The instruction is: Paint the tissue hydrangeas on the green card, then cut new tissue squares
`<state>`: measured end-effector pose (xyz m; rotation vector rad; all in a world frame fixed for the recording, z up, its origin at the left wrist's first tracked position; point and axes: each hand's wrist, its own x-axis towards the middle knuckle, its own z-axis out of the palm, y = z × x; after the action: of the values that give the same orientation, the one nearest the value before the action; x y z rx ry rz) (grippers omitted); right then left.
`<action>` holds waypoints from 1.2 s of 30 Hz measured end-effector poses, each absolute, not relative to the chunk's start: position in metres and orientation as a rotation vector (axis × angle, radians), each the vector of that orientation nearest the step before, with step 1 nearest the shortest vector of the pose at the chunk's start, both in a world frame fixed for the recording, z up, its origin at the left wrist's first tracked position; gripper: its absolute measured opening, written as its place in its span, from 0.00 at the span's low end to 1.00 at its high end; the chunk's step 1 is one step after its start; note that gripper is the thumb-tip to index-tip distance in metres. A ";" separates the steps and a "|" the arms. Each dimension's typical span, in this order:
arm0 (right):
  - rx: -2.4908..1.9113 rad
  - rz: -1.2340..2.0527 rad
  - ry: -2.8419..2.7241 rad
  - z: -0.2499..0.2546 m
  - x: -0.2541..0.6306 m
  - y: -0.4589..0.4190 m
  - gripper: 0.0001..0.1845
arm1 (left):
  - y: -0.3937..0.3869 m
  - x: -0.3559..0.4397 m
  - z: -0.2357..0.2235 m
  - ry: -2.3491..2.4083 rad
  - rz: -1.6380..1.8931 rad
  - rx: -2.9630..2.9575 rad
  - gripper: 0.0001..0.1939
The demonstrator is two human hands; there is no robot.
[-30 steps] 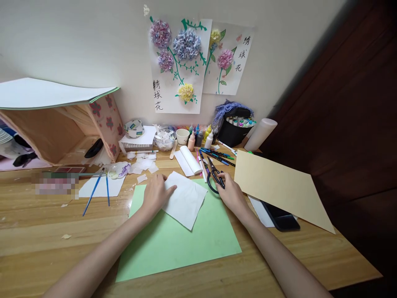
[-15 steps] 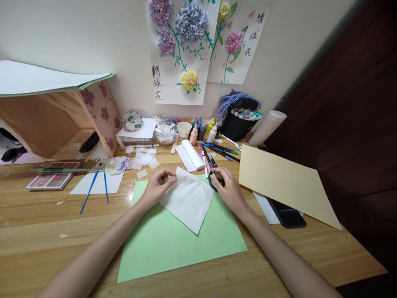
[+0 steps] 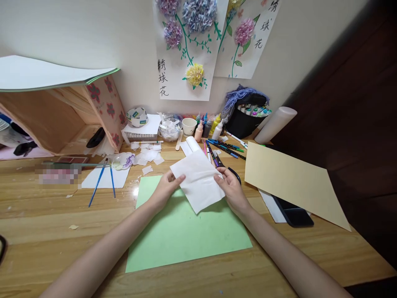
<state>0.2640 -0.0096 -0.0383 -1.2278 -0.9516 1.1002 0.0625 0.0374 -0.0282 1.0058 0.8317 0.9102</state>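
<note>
Spanning the gap between the two hands, the white paper was thin, soft-looking and roughly four-sided, with one corner pointing down toward the person and a few creases running across to its right side. It carried no visible writing and was held up, tilted, over the far part of a green sheet lying on the desk. The left hand was nearly closed, pinching the paper's left edge with the thumb on top; the right hand was likewise nearly closed, its thumb over the gathered right edge and its fingers curled around behind. Black-handled scissors lay just beyond the right hand, near a bundle of dark pens and a roll of white paper. To the right, a tan sheet partly covered a black phone. Farther back stood a paper cup, small paint bottles and a tape roll whose green and blue print was too small to read. On the wall, the left poster and the right poster, both with raised flowers, each read 绣球花 in black, written downward.
</note>
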 end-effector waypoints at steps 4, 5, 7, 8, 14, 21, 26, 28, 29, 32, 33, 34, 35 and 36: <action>-1.218 1.090 -0.950 -0.039 0.265 -0.010 0.25 | 0.021 0.074 -0.031 0.933 0.780 0.930 0.24; -1.246 1.064 -0.925 -0.039 0.265 -0.010 0.27 | 0.020 0.075 -0.032 0.947 0.770 0.910 0.25; -1.318 1.020 -0.851 -0.040 0.266 -0.010 0.28 | 0.019 0.075 -0.034 0.954 0.740 0.887 0.25; -1.352 0.993 -0.826 -0.040 0.266 -0.011 0.28 | 0.020 0.075 -0.035 0.949 0.725 0.876 0.25; -1.388 0.511 -1.198 -0.035 0.256 -0.027 0.12 | 0.023 0.075 -0.035 0.900 0.680 0.835 0.22; -1.219 0.300 -1.869 -0.038 0.234 -0.046 0.20 | 0.015 0.080 -0.031 0.831 0.696 0.728 0.18; -1.191 0.362 -1.903 -0.039 0.226 -0.046 0.21 | 0.010 0.085 -0.031 0.774 0.763 0.622 0.17; -1.250 0.328 -1.767 -0.036 0.229 -0.041 0.26 | 0.012 0.085 -0.033 0.764 0.817 0.548 0.18; -1.292 0.323 -1.660 -0.035 0.232 -0.038 0.30 | 0.014 0.084 -0.034 0.754 0.850 0.508 0.18; -1.368 0.492 -1.413 -0.035 0.240 -0.030 0.35 | 0.019 0.082 -0.037 0.726 0.914 0.431 0.20; -1.375 0.592 -1.391 -0.036 0.241 -0.028 0.33 | 0.019 0.082 -0.038 0.724 0.913 0.429 0.21; -1.381 0.683 -1.386 -0.038 0.242 -0.026 0.30 | 0.019 0.082 -0.038 0.722 0.902 0.440 0.21; -1.389 0.754 -1.391 -0.041 0.242 -0.025 0.26 | 0.019 0.082 -0.037 0.721 0.880 0.463 0.22; -1.392 0.793 -1.396 -0.043 0.242 -0.025 0.23 | 0.018 0.082 -0.036 0.729 0.851 0.490 0.22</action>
<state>0.2425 -0.0249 -0.0427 -1.3922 -1.3959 0.7932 0.0817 0.0182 -0.0361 0.4898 0.7286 0.8515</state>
